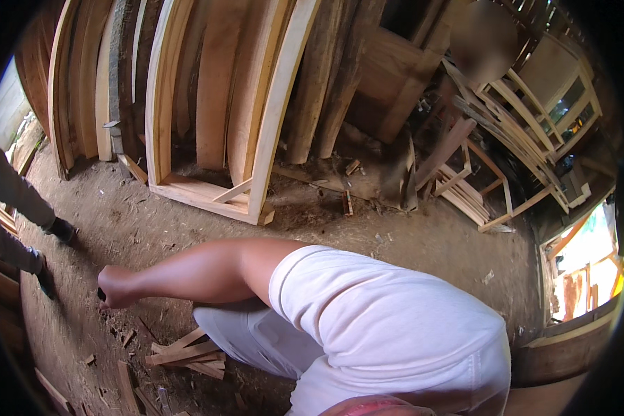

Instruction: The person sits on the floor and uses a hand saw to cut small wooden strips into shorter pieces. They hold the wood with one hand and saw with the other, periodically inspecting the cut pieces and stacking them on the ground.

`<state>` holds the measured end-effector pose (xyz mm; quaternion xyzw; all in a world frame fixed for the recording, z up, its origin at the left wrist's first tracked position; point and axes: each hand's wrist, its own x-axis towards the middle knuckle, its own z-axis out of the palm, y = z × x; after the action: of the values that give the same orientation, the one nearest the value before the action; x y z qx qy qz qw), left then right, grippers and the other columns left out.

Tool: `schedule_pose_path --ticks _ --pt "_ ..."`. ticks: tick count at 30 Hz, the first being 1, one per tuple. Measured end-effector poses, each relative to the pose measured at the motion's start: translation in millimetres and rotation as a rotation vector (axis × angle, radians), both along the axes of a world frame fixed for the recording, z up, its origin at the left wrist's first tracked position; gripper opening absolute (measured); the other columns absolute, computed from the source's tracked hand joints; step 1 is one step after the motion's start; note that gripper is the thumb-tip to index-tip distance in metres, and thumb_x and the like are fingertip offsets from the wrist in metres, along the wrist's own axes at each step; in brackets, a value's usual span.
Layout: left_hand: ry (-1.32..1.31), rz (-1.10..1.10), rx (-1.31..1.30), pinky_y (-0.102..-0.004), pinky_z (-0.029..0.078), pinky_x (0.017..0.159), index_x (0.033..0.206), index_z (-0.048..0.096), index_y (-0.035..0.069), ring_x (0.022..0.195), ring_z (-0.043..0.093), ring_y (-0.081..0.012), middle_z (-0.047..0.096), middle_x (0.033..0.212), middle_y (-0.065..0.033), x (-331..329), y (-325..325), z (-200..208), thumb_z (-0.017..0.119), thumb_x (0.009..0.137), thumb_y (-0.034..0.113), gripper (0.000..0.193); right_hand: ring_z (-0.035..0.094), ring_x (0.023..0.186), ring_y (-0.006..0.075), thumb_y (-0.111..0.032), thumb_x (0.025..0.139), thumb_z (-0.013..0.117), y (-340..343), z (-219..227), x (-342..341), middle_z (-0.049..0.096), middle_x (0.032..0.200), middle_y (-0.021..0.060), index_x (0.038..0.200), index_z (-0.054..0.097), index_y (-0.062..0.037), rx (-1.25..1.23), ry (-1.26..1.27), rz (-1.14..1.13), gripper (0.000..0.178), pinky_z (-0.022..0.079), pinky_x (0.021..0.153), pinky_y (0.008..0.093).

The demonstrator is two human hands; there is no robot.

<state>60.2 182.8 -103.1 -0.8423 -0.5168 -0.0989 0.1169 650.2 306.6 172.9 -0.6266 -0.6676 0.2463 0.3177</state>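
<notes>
My right arm, in a white short sleeve (381, 298), crosses the view from the right and reaches low to the left, bent at the elbow. At its end my right hand (118, 286) is closed like a fist above the dirt floor. A small dark bit shows at the fingers, too little of it to name. Below the forearm lies a loose pile of wood offcuts (187, 355), apart from the hand. White cloth of my shirt (256, 336) hangs beside the pile. My left hand is out of sight.
A wooden frame (208, 197) and several long boards (215, 104) lean upright at the back. Stacked frame pieces (520, 132) stand at the right, near a bright opening (586, 256). Another person's legs (21, 201) are at the left edge. Scraps litter the dirt floor (423, 243).
</notes>
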Motion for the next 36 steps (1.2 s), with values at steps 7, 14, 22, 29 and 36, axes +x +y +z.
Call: schedule_pose_path --ticks 7,14,22,29,36 --pt "-0.009 0.100 -0.098 -0.0540 0.056 0.073 0.124 0.059 -0.004 0.089 0.069 -0.0470 0.070 0.097 -0.0299 0.0 0.8 -3.1 0.058 0.096 0.022 0.039 0.071 0.082 0.0427 -0.046 0.080 0.083 -1.4 2.9 2.1 0.069 0.078 0.0271 0.073 0.070 0.0047 -0.024 0.031 -0.015 0.053 0.058 0.075 0.0445" --pt "-0.065 0.195 -0.168 -0.0536 0.056 0.073 0.124 0.060 -0.004 0.090 0.070 -0.0462 0.070 0.097 -0.0297 9.2 -5.7 2.4 0.056 0.097 0.023 0.038 0.072 0.080 0.0412 -0.045 0.083 0.077 -6.3 16.7 3.9 0.069 0.078 0.0263 0.073 0.069 0.0047 -0.078 0.000 0.088 0.052 0.058 0.073 0.0460" --pt "-0.127 0.259 -0.228 -0.0531 0.056 0.073 0.123 0.061 -0.003 0.090 0.070 -0.0453 0.070 0.097 -0.0295 22.0 -12.1 3.6 0.055 0.098 0.024 0.038 0.071 0.078 0.0424 -0.046 0.083 0.077 3.1 -2.9 -8.1 0.068 0.077 0.0282 0.075 0.070 0.0064 0.009 0.003 0.066 0.053 0.057 0.076 0.0471" --pt "-0.186 0.331 -0.262 -0.0526 0.057 0.074 0.123 0.062 -0.003 0.091 0.070 -0.0445 0.070 0.098 -0.0293 22.4 -22.3 7.0 0.053 0.099 0.026 0.038 0.071 0.079 0.0424 -0.043 0.083 0.081 -3.5 7.8 -15.4 0.069 0.078 0.0285 0.079 0.071 0.0074 0.024 0.050 0.111 0.052 0.056 0.075 0.0485" --pt "-0.232 0.358 -0.293 -0.0522 0.057 0.074 0.122 0.062 -0.003 0.092 0.070 -0.0438 0.070 0.098 -0.0292 29.3 -22.5 9.2 0.052 0.100 0.027 0.038 0.072 0.080 0.0421 -0.043 0.084 0.081 -10.0 9.1 -11.2 0.070 0.080 0.0286 0.083 0.073 0.0068 -0.057 0.043 0.081 0.051 0.056 0.075 0.0471"
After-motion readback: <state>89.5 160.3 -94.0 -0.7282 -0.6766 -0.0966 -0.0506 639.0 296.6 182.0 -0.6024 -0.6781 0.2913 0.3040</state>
